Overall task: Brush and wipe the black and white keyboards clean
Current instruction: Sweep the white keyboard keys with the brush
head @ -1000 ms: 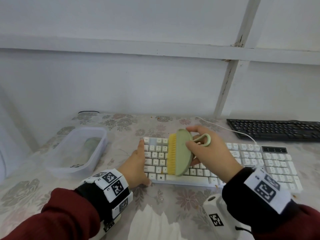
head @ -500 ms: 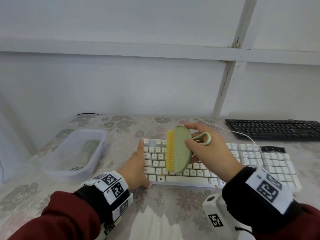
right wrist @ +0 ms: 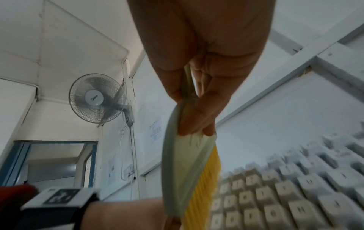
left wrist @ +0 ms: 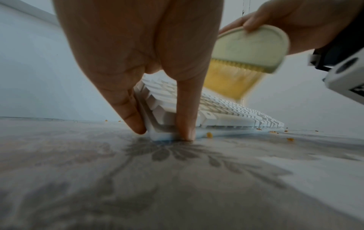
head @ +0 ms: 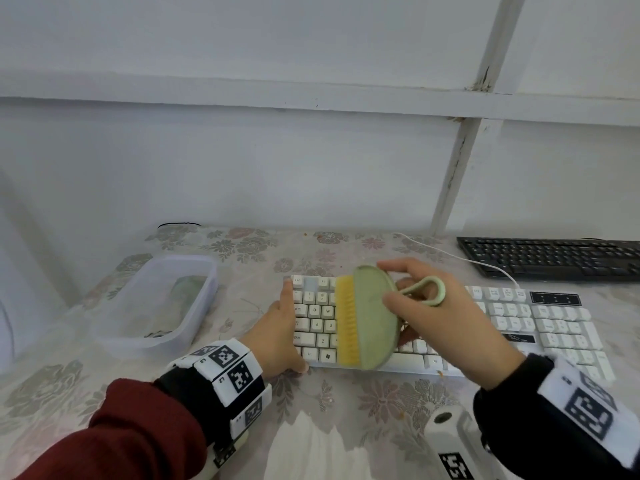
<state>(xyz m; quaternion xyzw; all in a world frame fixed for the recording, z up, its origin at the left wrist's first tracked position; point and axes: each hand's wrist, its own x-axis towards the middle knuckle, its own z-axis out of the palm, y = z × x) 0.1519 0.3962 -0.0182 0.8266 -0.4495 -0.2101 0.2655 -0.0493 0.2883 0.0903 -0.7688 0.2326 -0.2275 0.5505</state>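
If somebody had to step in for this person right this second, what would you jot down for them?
Left hand: braces the left end of the white keyboard, fingers straight.
Right hand: holds the green brush, yellow bristles over the left keys.
Black keyboard: far right, untouched.
Crumbs: along the white keyboard's front edge.
Done: nothing finished that shows.
Left: finish brushing, wipe both keyboards.

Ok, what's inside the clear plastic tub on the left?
Through the translucent plastic tub a pale green, blurry shape lies toward the far end, with something dark near the front wall. What they are can't be told; the frosted walls obscure them.
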